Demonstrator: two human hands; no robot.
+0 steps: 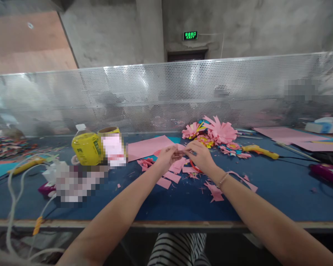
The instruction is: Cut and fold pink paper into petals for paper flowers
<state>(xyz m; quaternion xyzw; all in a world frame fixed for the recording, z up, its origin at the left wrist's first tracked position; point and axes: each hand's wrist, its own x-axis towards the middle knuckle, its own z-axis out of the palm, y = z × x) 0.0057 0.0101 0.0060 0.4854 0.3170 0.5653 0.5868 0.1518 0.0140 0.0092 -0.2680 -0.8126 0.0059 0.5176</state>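
Note:
My left hand and my right hand meet above the middle of the blue table, fingers pinched on a small piece of pink paper between them. Cut pink paper pieces lie just below the hands. Partly hidden beside my right hand is a red-handled tool. Behind it, pink paper flowers with yellow and blue parts are piled up. A large pink sheet rests behind my left hand.
A yellow-labelled bottle and a tape roll stand on the left, near white cables. A yellow glue gun lies right, before more pink sheets. A perforated metal screen borders the table's back.

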